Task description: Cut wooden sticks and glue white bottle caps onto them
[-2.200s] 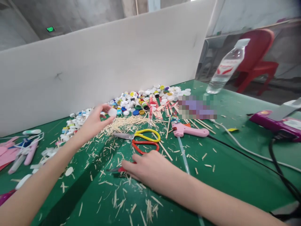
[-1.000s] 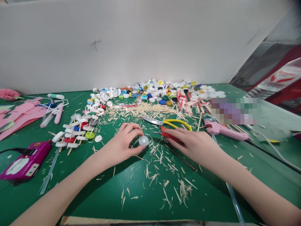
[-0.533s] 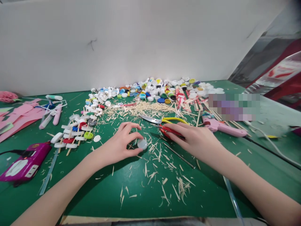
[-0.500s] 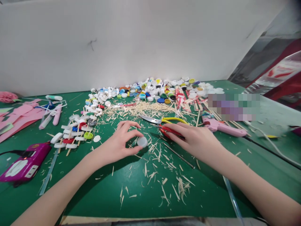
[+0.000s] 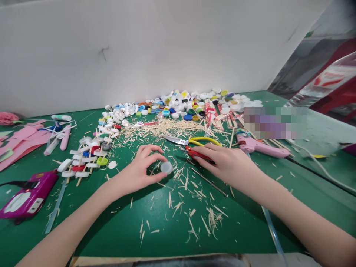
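Note:
My left hand (image 5: pixel 144 167) pinches a translucent white bottle cap (image 5: pixel 166 168) between thumb and fingertips, just above the green table. To its right, my right hand (image 5: pixel 221 159) has its fingers bent over the red handle of a pair of scissors (image 5: pixel 180 141); the thumb is hidden underneath. The scissors lie with their blades pointing left, and the yellow handle shows beyond my fingers. Below my right hand a thin metal rod (image 5: pixel 209 181) lies at a slant. Wood shavings (image 5: pixel 178 200) are scattered around and between both hands.
Many coloured bottle caps (image 5: pixel 178 104) are heaped by the wall. Caps joined with sticks (image 5: pixel 86 157) sit left, near a magenta device (image 5: pixel 29 194) with a cable. A pink glue gun (image 5: pixel 261 147) lies right, with its cord. Pink paper (image 5: pixel 25 141) is at far left.
The view has shifted slightly, so everything appears moved a little. Both hands keep nearly the same pose, the left with the bottle cap and the right at the scissors.

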The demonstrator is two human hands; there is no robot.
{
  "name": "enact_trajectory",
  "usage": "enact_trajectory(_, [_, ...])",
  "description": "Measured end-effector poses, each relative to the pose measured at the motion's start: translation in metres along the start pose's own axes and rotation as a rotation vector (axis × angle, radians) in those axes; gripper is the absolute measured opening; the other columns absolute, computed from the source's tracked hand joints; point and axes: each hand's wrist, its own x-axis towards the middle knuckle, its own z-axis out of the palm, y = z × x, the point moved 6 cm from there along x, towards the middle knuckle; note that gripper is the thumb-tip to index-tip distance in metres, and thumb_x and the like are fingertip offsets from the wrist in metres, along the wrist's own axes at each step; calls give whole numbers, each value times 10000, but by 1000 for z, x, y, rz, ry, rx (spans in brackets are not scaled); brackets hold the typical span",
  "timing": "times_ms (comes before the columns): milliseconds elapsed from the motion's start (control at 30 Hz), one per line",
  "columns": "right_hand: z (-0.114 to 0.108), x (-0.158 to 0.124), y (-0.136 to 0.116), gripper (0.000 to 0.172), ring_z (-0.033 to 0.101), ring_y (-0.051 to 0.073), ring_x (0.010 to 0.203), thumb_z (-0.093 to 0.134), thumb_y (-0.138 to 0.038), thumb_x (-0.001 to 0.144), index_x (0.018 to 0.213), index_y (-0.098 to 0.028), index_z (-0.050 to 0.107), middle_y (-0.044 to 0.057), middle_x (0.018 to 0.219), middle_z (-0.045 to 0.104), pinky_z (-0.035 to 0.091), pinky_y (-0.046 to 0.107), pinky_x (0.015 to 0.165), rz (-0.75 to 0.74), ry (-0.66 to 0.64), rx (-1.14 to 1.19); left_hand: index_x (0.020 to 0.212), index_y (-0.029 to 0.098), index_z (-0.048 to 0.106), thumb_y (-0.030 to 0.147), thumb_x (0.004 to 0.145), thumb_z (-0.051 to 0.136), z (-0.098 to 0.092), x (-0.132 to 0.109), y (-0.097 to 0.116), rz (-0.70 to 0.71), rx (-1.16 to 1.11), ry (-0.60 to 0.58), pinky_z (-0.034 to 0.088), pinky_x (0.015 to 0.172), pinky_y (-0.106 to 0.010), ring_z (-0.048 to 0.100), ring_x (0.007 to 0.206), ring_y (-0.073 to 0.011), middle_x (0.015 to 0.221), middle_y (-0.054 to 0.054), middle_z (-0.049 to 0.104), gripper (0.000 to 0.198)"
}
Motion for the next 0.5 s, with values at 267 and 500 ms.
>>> enact_trajectory(267, [3, 0, -1, 359, 615, 154, 748, 356, -407, 939, 1148, -267, 612, 33, 994, 666, 403, 250, 512, 2, -40, -6, 1020, 298, 579, 483, 839, 535, 10, 1, 2, 31, -5, -80, 370, 1026, -487, 311, 1241, -250, 1255, -39, 437, 262])
enact_trajectory(500, [4, 0, -2, 362, 599, 159, 791, 338, -386, 942, 1143, -258, 610, 42, 956, 665, 379, 233, 528, -16, -65, -3, 1030, 306, 583, 474, 838, 543, 7, 1, 3, 43, 5, -51, 358, 1029, -499, 318, 1229, -255, 1248, -40, 452, 258])
